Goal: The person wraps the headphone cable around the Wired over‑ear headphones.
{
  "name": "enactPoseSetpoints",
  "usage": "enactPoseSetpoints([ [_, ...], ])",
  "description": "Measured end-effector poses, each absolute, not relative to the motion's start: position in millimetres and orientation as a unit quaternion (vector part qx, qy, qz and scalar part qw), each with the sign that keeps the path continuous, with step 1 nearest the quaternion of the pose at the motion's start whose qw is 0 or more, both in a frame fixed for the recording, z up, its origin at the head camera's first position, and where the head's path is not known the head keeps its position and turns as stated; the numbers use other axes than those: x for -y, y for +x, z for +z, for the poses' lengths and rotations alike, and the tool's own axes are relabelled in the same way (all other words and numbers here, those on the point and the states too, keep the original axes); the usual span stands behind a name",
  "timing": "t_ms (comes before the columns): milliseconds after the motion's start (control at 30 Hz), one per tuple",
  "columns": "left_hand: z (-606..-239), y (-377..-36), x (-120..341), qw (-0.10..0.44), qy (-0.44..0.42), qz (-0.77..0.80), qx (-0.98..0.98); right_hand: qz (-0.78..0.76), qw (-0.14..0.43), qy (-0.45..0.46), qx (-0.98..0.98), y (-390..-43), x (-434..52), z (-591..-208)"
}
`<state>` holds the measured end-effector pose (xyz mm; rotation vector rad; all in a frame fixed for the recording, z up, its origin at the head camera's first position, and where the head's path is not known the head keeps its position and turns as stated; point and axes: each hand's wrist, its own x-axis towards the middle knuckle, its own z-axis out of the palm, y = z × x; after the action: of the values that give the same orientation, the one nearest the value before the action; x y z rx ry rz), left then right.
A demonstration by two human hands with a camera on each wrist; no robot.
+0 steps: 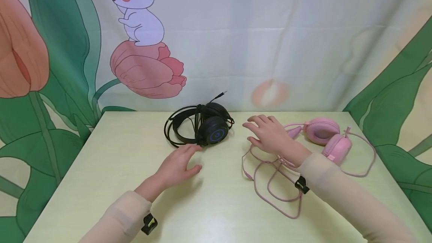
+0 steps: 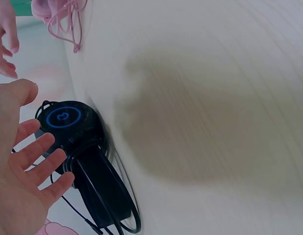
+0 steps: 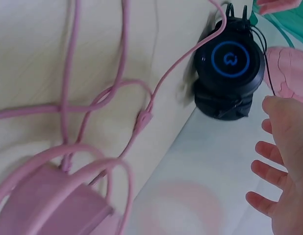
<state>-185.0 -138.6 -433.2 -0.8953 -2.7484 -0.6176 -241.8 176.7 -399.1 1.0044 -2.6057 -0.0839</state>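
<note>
Black over-ear headphones [image 1: 216, 130] lie at the back middle of the table, their black cable wound around the headband and a plug sticking up. A blue ring logo marks the ear cup [image 2: 64, 117] in the left wrist view. My left hand [image 1: 179, 164] hovers just in front of them, fingers spread and holding nothing. To their right my right hand [image 1: 268, 134] hangs in the air, fingers loosely bent, nothing held. It is above part of the pink headphones [image 1: 337, 149], whose pink cable [image 1: 276, 201] spreads in loose loops; the forearm hides some of them.
The pale table [image 1: 111, 175] meets a printed curtain [image 1: 236, 48] along its back edge. Pink cable loops [image 3: 68, 112] cross the table close beneath my right wrist. A black wrist camera [image 1: 149, 223] is strapped on my left sleeve, another [image 1: 302, 185] on the right.
</note>
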Motion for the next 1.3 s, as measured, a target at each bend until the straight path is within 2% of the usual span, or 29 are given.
enactPoseSetpoints([
  [367, -430.7, -179.4, 129.3, 0.108, -0.322, -0.211, 0.917, -0.018, 0.152, 0.305, 0.940, -224.7, -234.1, -404.8],
  [833, -435.2, -176.1, 123.4, 0.114, -0.327, -0.210, 0.914, -0.022, 0.173, 0.296, 0.939, -205.0, -306.5, -434.1],
  [1000, -432.5, -169.8, 123.8, 0.100, -0.321, -0.211, 0.918, -0.003, 0.192, 0.311, 0.931, -196.3, -320.6, -446.0],
  [1300, -432.3, -165.2, 126.3, 0.097, -0.315, -0.211, 0.920, 0.030, 0.189, 0.335, 0.923, -185.2, -321.2, -459.1],
])
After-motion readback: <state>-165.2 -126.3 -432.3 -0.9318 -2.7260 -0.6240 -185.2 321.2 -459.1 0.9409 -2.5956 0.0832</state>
